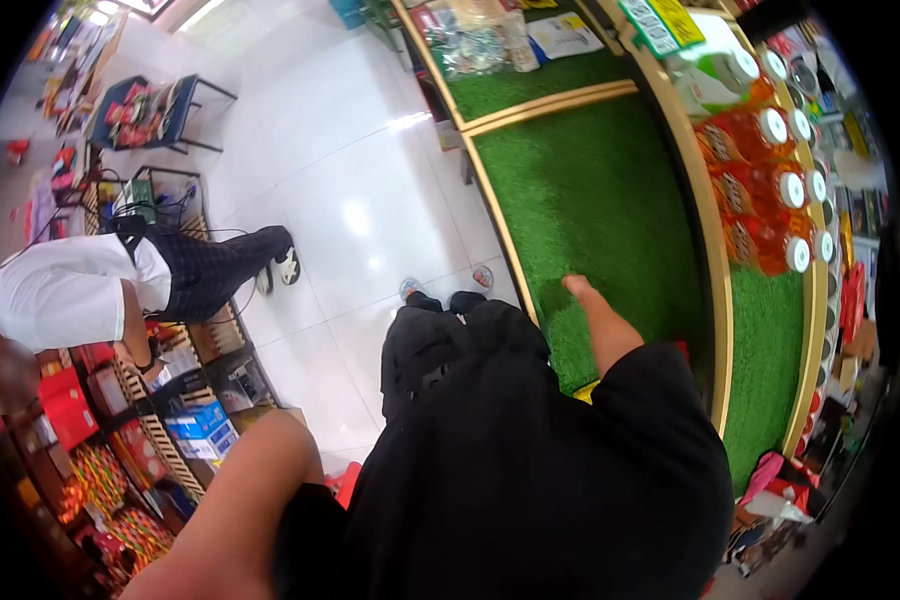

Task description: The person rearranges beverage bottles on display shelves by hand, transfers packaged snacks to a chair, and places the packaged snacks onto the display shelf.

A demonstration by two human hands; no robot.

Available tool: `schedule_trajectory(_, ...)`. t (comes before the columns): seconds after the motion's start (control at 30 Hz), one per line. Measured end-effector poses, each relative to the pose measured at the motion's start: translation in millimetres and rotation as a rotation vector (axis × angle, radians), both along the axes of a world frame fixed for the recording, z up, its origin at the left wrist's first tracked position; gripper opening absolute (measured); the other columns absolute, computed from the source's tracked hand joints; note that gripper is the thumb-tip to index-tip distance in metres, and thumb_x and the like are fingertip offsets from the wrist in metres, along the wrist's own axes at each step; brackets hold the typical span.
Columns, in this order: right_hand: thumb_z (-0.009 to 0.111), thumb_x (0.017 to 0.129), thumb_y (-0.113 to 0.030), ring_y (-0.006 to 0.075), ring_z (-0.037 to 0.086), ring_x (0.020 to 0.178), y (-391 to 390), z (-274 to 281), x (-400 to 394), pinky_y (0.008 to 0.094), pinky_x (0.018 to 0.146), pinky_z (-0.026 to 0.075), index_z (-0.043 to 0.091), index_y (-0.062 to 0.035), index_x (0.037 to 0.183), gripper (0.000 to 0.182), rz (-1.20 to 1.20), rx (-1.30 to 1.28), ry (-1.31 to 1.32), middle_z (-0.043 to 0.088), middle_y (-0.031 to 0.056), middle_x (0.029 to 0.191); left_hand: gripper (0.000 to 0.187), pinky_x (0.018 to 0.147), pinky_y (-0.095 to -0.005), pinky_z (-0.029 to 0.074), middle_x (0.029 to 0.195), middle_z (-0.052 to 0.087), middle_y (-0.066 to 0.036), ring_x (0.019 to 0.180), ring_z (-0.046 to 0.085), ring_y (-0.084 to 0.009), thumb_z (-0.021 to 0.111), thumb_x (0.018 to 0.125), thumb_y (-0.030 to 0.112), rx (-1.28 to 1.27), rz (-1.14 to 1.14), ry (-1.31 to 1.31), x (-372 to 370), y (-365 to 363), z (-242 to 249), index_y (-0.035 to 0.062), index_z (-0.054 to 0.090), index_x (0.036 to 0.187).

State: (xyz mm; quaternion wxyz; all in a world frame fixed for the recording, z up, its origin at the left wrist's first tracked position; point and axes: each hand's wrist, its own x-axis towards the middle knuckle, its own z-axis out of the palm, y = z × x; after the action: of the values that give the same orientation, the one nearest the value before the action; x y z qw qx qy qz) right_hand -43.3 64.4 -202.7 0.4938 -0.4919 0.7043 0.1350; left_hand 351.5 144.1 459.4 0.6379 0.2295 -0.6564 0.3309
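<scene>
My right hand [576, 284] is down at the green artificial turf [610, 190] that lines a wood-edged display shelf. The hand looks small and soft in the view, so its finger shape and anything in it cannot be made out. A darker patch of turf lies around it. My left arm [255, 490] is bent at the lower left, its elbow pointing up the view. The left hand itself is out of sight. A yellow packet [585, 391] shows partly beside my right sleeve.
Orange drink bottles [755, 190] with white caps stand on the raised tier at right. Clear packets [475, 45] lie on the far turf section. At left, a person in a white shirt [65, 290] bends by stocked racks [160, 420]. A chair [145, 110] holding packets stands beyond.
</scene>
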Motion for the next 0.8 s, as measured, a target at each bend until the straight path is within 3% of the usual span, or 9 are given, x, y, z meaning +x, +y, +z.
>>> schedule_trajectory(0.03, 0.050, 0.078, -0.023, 0.0323, 0.058, 0.106, -1, -26, 0, 0.0420, 0.087, 0.046, 0.064, -0.0042, 0.104, 0.035, 0.370, -0.054, -0.015, 0.061, 0.0221, 0.109, 0.029, 0.054, -0.0199, 0.033, 0.058, 0.042, 0.006, 0.053, 0.039, -0.0044, 0.037, 0.096, 0.024, -0.006, 0.024, 0.006, 11, 12, 0, 0.0098, 0.050, 0.074)
schedule_trajectory(0.07, 0.048, 0.081, -0.024, 0.0317, 0.059, 0.104, -2, -51, -1, 0.0434, 0.083, 0.047, 0.064, -0.0029, 0.098, 0.032, 0.717, -0.172, -0.023, 0.061, 0.0232, 0.107, 0.027, 0.054, -0.0194, 0.033, 0.058, 0.042, 0.006, 0.053, 0.039, -0.0041, 0.038, 0.095, 0.022, 0.137, -0.100, 0.001, 25, 32, 2, 0.0104, 0.050, 0.074)
schedule_trajectory(0.13, 0.052, 0.081, -0.027, 0.0314, 0.058, 0.106, 10, 0, 53, 0.0409, 0.089, 0.046, 0.065, -0.0042, 0.104, 0.035, 0.026, -0.017, -0.081, 0.061, 0.0204, 0.113, 0.025, 0.053, -0.0184, 0.032, 0.059, 0.041, 0.007, 0.053, 0.039, -0.0035, 0.039, 0.095, 0.019, 0.153, -0.181, -0.029, 44, 48, -1, 0.0115, 0.048, 0.073)
schedule_trajectory(0.33, 0.056, 0.080, -0.024, 0.0281, 0.056, 0.112, 33, 45, 119, 0.0343, 0.098, 0.041, 0.061, -0.0033, 0.117, 0.043, 0.136, -0.103, -0.162, 0.060, 0.0139, 0.120, 0.025, 0.052, -0.0167, 0.032, 0.057, 0.040, 0.008, 0.051, 0.039, -0.0025, 0.039, 0.095, 0.018, 0.146, -0.239, 0.059, 95, 94, -7, 0.0123, 0.046, 0.071)
schedule_trajectory(0.47, 0.056, 0.079, -0.024, 0.0261, 0.056, 0.112, 48, 60, 124, 0.0337, 0.097, 0.042, 0.063, -0.0042, 0.115, 0.042, 0.092, -0.081, -0.114, 0.062, 0.0140, 0.118, 0.026, 0.050, -0.0172, 0.032, 0.055, 0.038, 0.009, 0.048, 0.038, -0.0021, 0.039, 0.095, 0.019, -0.082, -0.050, 0.149, 117, 97, -20, 0.0122, 0.046, 0.071)
schedule_trajectory(0.5, 0.056, 0.079, -0.024, 0.0261, 0.056, 0.112, 56, 64, 124, 0.0337, 0.097, 0.042, 0.063, -0.0042, 0.115, 0.042, 0.097, -0.079, -0.097, 0.062, 0.0140, 0.118, 0.027, 0.050, -0.0173, 0.032, 0.054, 0.038, 0.009, 0.048, 0.039, -0.0019, 0.040, 0.095, 0.020, -0.023, -0.144, 0.128, 131, 108, -19, 0.0122, 0.046, 0.070)
schedule_trajectory(0.6, 0.058, 0.081, -0.020, 0.0203, 0.062, 0.094, 71, 67, 124, 0.0314, 0.085, 0.046, 0.063, -0.0046, 0.115, 0.038, 0.008, -0.069, -0.054, 0.067, 0.0102, 0.105, 0.027, 0.049, -0.0173, 0.032, 0.053, 0.038, 0.009, 0.047, 0.039, -0.0016, 0.041, 0.094, 0.021, -0.053, -0.229, 0.209, 142, 119, -32, 0.0122, 0.046, 0.069)
schedule_trajectory(0.67, 0.058, 0.080, -0.019, 0.0196, 0.062, 0.091, 80, 62, 122, 0.0314, 0.082, 0.047, 0.064, -0.0042, 0.113, 0.036, 0.016, -0.065, -0.037, 0.067, 0.0097, 0.102, 0.027, 0.049, -0.0171, 0.031, 0.052, 0.039, 0.009, 0.048, 0.039, -0.0015, 0.042, 0.093, 0.021, -0.137, -0.209, 0.302, 148, 125, -35, 0.0123, 0.046, 0.068)
schedule_trajectory(0.8, 0.059, 0.080, -0.020, 0.0197, 0.062, 0.087, 91, 63, 138, 0.0320, 0.079, 0.048, 0.067, -0.0027, 0.105, 0.032, 0.024, -0.105, 0.014, 0.068, 0.0096, 0.097, 0.026, 0.049, -0.0173, 0.031, 0.053, 0.041, 0.009, 0.048, 0.039, -0.0020, 0.046, 0.091, 0.021, -0.055, -0.130, 0.248, 168, 160, -32, 0.0124, 0.046, 0.066)
